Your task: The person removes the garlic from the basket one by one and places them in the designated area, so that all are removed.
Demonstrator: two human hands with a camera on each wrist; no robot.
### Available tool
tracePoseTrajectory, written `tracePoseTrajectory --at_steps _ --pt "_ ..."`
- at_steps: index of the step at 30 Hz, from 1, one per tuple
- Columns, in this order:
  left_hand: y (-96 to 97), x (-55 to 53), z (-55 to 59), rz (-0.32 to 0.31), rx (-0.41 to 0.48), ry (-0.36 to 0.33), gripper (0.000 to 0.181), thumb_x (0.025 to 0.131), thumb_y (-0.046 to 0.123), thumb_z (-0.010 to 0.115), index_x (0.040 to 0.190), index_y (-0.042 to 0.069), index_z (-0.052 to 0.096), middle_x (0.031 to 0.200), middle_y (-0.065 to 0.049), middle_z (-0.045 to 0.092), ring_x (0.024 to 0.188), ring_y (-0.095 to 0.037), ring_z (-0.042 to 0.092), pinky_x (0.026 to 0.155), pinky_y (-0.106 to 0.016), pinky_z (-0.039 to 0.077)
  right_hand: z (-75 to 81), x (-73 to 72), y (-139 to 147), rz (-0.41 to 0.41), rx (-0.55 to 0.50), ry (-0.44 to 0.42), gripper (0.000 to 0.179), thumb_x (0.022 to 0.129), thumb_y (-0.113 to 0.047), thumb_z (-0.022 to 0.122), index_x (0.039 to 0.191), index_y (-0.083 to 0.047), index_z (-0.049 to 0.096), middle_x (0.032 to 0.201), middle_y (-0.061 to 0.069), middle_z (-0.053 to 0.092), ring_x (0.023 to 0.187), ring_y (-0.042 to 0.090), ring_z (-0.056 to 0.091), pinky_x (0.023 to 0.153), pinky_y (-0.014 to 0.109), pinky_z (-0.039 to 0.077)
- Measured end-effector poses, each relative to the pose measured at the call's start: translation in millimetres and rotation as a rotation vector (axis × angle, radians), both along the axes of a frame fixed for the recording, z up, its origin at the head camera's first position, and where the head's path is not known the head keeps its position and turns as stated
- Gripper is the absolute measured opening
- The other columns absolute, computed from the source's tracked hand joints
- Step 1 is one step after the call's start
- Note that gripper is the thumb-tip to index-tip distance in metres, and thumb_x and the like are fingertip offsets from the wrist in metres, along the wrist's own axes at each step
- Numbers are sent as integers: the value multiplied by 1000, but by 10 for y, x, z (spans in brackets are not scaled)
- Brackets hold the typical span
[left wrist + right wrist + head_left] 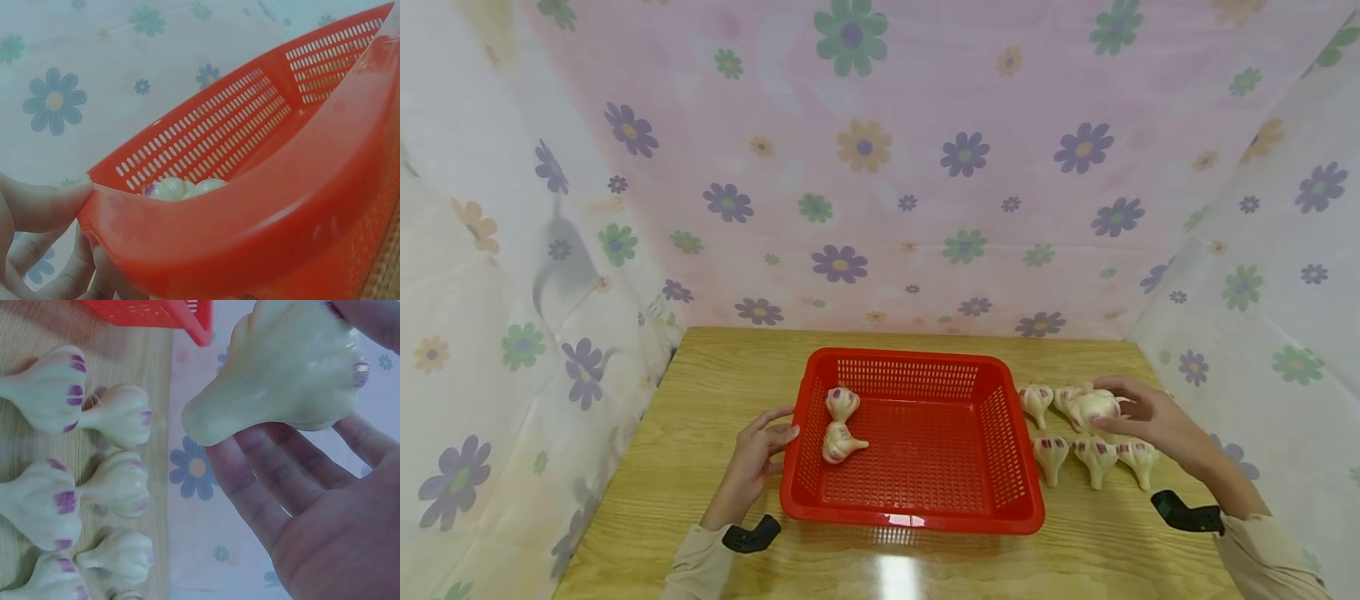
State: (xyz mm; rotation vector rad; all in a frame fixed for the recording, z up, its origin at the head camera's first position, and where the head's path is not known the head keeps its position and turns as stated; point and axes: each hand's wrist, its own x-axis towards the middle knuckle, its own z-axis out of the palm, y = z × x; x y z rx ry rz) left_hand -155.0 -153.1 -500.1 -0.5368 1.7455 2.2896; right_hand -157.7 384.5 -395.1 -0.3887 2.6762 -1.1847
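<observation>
My left hand (752, 458) grips the left rim of a red plastic basket (910, 523), thumb over the edge and fingers beneath, as the left wrist view shows. Inside the basket, near its left wall, one garlic bulb (842, 403) sits just behind another garlic bulb (839, 442). To the basket's right, my right hand (1165, 423) holds a white garlic bulb (287, 375) with purple marks between thumb and fingers. In the right wrist view it is raised above the table, its stem end pointing toward the lower left.
Several more garlic bulbs (1096, 457) lie in two rows on the wooden table (730, 367), right of the basket. Flower-printed cloth (910, 167) hangs behind the table and along both sides. Each wrist wears a black strap device (1186, 512).
</observation>
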Motion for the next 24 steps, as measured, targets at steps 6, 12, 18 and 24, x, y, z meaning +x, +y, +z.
tracePoseTrajectory --at_steps 6,12,18,24 --pt "-3 -4 -15 -6 -6 1 42 88 7 63 129 8 55 96 -6 64 80 -20 65 63 -39 55 -5 42 118 -38 -12 -26 51 95 -19 58 140 -7 38 139 17 36 106 -1 50 74 34 51" --pt "-4 -7 -15 -10 -9 3 42 87 7 63 129 7 55 96 -7 64 81 -21 65 63 -39 55 -31 58 254 -60 13 -28 51 96 -19 56 141 -5 35 138 20 35 118 49 43 78 43 49" --pt "-6 -11 -15 -1 -7 4 42 87 7 64 128 7 55 95 -6 64 81 -22 65 63 -39 55 -82 73 397 -99 2 -76 53 98 -23 53 143 -5 33 139 21 31 120 52 39 79 57 45" --pt "-9 -4 -27 1 -4 3 42 87 7 63 128 8 55 96 -7 64 81 -22 65 65 -41 55 -160 96 576 -137 -10 -65 50 98 -22 52 142 -6 34 129 -11 36 102 -9 45 70 34 50"
